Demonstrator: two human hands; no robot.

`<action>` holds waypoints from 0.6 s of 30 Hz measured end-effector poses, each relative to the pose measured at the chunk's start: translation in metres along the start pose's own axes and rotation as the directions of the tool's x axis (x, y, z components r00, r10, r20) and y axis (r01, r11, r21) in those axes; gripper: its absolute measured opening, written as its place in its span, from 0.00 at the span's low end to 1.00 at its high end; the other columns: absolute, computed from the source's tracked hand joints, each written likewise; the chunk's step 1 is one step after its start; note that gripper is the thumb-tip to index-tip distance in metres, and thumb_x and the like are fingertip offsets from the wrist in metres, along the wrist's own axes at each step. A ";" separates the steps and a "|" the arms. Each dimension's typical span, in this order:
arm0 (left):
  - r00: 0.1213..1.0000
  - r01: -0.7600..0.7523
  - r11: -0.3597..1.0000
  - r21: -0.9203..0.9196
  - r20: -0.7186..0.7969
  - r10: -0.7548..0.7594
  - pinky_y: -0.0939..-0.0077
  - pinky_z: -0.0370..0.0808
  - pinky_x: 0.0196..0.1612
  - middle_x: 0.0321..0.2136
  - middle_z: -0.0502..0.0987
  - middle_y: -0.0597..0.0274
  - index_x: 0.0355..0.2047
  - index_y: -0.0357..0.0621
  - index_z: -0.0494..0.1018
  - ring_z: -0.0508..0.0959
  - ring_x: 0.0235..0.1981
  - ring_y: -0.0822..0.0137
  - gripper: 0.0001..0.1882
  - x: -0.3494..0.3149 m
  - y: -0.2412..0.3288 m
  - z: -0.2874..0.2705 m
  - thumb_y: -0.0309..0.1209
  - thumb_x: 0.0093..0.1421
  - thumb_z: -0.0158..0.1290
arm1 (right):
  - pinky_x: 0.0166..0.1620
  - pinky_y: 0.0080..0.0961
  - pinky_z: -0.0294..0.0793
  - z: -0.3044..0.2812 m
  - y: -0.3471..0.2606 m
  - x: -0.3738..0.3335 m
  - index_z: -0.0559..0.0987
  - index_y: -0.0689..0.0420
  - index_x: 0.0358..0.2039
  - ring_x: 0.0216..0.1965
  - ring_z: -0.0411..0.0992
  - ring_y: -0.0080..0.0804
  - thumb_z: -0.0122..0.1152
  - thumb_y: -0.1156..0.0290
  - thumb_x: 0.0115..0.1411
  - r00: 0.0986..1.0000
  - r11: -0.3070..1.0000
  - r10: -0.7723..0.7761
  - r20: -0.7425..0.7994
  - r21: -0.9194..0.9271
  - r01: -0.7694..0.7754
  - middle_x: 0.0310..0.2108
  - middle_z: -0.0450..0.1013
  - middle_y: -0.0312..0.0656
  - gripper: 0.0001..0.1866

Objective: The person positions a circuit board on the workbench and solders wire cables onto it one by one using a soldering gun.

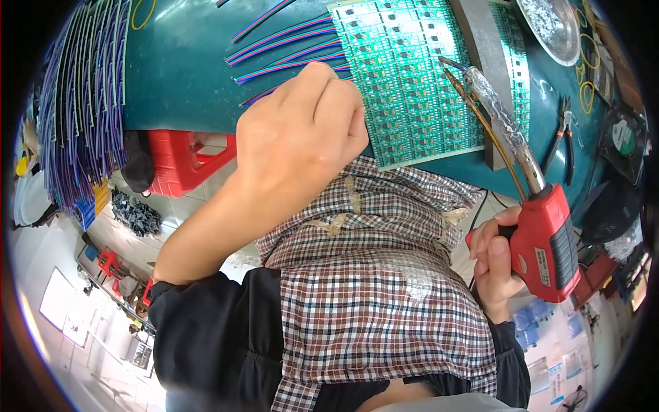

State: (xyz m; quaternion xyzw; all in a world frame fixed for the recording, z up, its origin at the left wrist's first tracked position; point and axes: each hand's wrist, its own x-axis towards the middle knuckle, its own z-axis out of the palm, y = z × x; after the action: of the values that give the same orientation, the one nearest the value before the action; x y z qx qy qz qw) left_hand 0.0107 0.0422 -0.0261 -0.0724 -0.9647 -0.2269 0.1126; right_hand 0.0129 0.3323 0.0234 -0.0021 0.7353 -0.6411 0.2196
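Observation:
My left hand [298, 130] is closed, its fingers curled in over the left edge of a green circuit board panel [405, 75]. Whatever the fingertips pinch is hidden behind the knuckles. Several multicoloured ribbon wires [281, 44] stick out leftward from that edge, some passing close to the hand. My right hand [495, 268] is wrapped round the handle of a red and black soldering gun [546, 240]. Its worn metal barrel and thin brown tube slant up and left, and the tip shows over the right part of the panel.
A grey metal bar [489, 75] lies across the boards. Beyond it are a metal dish [549, 27] of pale scraps, black-and-orange cutters [564, 137] and yellow rubber bands [587, 96]. Bundled wires [86, 103] hang over the table's left side, near a red plastic stool [178, 165].

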 end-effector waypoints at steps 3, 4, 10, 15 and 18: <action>0.998 0.054 0.997 -0.054 0.048 -0.051 0.74 0.74 0.25 0.26 0.74 0.62 0.31 0.40 0.75 0.79 0.25 0.66 0.10 0.000 0.001 -0.004 0.17 0.49 0.63 | 0.25 0.20 0.61 -0.001 0.001 0.001 0.69 0.64 0.50 0.18 0.60 0.21 0.61 0.64 0.68 1.000 1.000 -0.005 0.000 -0.008 0.005 0.21 0.66 0.37 0.19; 0.998 0.053 0.997 -0.053 0.049 -0.050 0.74 0.74 0.25 0.26 0.74 0.62 0.31 0.40 0.75 0.79 0.25 0.66 0.10 0.001 0.001 -0.004 0.17 0.49 0.63 | 0.25 0.20 0.61 -0.001 0.001 0.001 0.69 0.64 0.50 0.18 0.60 0.21 0.61 0.64 0.68 1.000 1.000 -0.005 0.004 -0.006 0.005 0.21 0.66 0.37 0.19; 0.998 -0.014 0.996 -0.088 0.062 0.019 0.73 0.75 0.26 0.27 0.76 0.63 0.32 0.39 0.76 0.79 0.24 0.67 0.08 0.007 -0.004 -0.010 0.17 0.52 0.62 | 0.24 0.20 0.61 -0.003 0.000 0.003 0.69 0.64 0.50 0.18 0.60 0.21 0.61 0.65 0.68 1.000 1.000 -0.006 0.010 -0.004 0.006 0.21 0.66 0.37 0.19; 0.961 0.174 0.895 -0.411 0.271 -0.063 0.76 0.74 0.28 0.27 0.77 0.62 0.33 0.37 0.78 0.78 0.25 0.71 0.06 0.014 -0.017 -0.022 0.17 0.54 0.61 | 0.24 0.20 0.61 -0.001 0.000 0.003 0.69 0.64 0.50 0.17 0.59 0.21 0.61 0.65 0.67 1.000 1.000 -0.008 -0.004 -0.004 0.008 0.21 0.66 0.38 0.19; 0.932 0.223 0.866 -0.448 0.359 -0.054 0.78 0.75 0.30 0.28 0.77 0.62 0.34 0.37 0.78 0.78 0.27 0.72 0.06 0.021 -0.022 -0.027 0.17 0.55 0.61 | 0.24 0.20 0.61 -0.001 0.001 0.003 0.69 0.64 0.50 0.17 0.59 0.21 0.61 0.65 0.67 1.000 1.000 -0.013 -0.004 0.005 0.013 0.21 0.66 0.37 0.19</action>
State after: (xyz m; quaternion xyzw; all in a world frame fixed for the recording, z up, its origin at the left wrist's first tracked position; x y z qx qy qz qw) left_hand -0.0086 0.0123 -0.0064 -0.0649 -0.8852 -0.4516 -0.0911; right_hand 0.0096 0.3329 0.0215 -0.0050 0.7341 -0.6444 0.2140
